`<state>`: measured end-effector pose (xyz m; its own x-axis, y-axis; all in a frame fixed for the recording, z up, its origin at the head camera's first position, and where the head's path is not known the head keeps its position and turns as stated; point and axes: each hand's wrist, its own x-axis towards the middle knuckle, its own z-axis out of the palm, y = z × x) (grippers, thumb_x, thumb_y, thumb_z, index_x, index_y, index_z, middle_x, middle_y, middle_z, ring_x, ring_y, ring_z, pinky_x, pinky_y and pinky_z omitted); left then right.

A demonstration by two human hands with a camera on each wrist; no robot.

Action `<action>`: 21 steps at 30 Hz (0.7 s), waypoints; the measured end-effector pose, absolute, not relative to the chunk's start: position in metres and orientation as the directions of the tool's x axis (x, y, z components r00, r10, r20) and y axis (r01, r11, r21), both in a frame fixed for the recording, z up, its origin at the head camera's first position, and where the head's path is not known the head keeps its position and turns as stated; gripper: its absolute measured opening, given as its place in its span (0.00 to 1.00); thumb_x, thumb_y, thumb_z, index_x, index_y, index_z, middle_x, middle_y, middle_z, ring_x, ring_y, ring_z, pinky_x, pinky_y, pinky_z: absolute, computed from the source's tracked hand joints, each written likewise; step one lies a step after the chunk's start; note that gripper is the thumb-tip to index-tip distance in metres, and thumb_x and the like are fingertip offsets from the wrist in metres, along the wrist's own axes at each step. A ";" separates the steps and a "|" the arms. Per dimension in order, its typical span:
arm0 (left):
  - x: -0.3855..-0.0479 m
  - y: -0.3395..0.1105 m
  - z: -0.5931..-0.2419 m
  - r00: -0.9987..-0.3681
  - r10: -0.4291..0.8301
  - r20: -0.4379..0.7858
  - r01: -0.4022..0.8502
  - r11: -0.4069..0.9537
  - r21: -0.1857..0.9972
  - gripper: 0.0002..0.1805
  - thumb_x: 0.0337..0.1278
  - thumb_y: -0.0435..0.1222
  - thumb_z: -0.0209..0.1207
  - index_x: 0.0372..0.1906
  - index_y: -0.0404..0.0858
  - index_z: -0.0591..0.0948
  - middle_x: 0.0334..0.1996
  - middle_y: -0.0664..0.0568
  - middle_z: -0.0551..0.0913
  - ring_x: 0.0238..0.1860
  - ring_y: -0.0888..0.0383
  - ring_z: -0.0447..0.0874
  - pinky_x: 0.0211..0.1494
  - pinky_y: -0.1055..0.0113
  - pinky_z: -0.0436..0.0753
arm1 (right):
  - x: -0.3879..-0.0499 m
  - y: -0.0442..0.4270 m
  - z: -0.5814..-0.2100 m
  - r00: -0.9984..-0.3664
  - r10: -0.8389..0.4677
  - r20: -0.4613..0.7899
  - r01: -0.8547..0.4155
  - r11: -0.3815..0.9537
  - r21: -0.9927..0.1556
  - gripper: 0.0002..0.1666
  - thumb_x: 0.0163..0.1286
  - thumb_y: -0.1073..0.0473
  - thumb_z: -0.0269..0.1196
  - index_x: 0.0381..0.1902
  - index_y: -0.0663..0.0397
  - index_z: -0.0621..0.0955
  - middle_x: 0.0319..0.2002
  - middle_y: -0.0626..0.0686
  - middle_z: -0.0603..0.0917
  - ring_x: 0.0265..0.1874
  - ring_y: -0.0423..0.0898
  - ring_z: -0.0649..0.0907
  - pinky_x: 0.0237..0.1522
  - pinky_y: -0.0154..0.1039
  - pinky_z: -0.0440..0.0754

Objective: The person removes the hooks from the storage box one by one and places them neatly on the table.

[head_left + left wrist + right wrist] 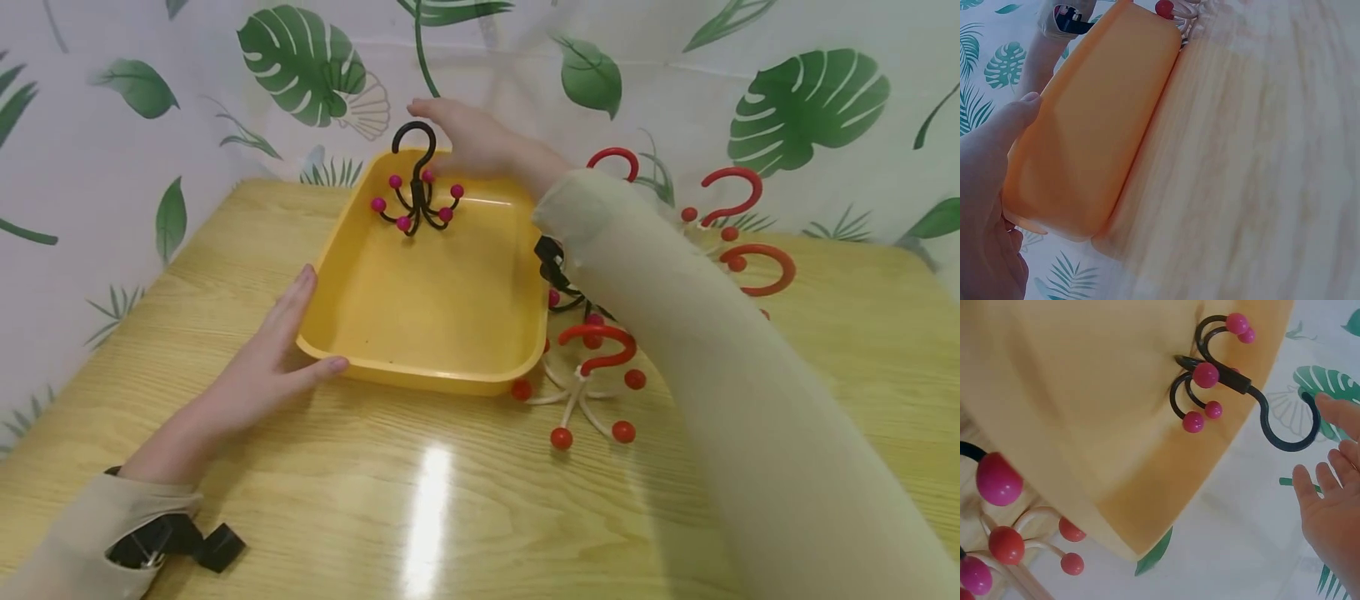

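Observation:
A black claw hanger [417, 187] with pink ball tips stands in the far left part of a yellow tray [420, 367], its hook rising above the rim. My right hand [480, 142] is just to the right of that hook, and the right wrist view shows its fingers [1329, 484] spread and apart from the hanger. At the tray's near left corner my left hand [262, 358] holds on, thumb on the front rim and fingers along the left side. The left wrist view shows that thumb [1022, 112] against the tray's outer wall [1097, 119].
Right of the tray, a white claw hanger [581, 383] with a red hook and red balls lies on the wooden table [337, 500]. Another black hanger [577, 300] and several red hooks [765, 267] are partly behind my right sleeve [720, 358]. A leaf-patterned cloth [510, 50] hangs behind.

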<state>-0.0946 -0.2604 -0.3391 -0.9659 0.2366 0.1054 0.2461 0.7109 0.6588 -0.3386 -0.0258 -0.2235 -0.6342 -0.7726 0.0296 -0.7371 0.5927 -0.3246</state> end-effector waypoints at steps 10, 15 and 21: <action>-0.095 -0.260 -0.337 -0.967 0.239 0.093 0.238 0.701 0.672 0.54 0.60 0.49 0.61 0.76 0.53 0.34 0.75 0.63 0.32 0.75 0.53 0.31 0.71 0.42 0.41 | -0.341 -0.026 -0.228 -0.638 -0.768 -0.050 -0.722 0.620 -0.307 0.47 0.68 0.61 0.60 0.76 0.55 0.48 0.76 0.52 0.46 0.73 0.47 0.47 0.71 0.36 0.44; -0.096 -0.261 -0.336 -0.964 0.245 0.100 0.247 0.701 0.669 0.54 0.60 0.49 0.61 0.76 0.51 0.34 0.75 0.62 0.32 0.74 0.54 0.31 0.71 0.42 0.41 | -0.340 -0.026 -0.226 -0.618 -0.785 -0.045 -0.743 0.601 -0.295 0.47 0.67 0.62 0.60 0.76 0.57 0.48 0.76 0.53 0.44 0.74 0.48 0.45 0.71 0.38 0.44; -0.095 -0.263 -0.338 -0.965 0.240 0.102 0.245 0.700 0.671 0.54 0.60 0.49 0.61 0.76 0.52 0.34 0.75 0.62 0.31 0.74 0.55 0.31 0.72 0.44 0.41 | -0.343 -0.032 -0.229 -0.585 -0.804 -0.104 -0.764 0.590 -0.261 0.51 0.66 0.64 0.60 0.76 0.55 0.42 0.76 0.52 0.37 0.74 0.47 0.41 0.71 0.38 0.41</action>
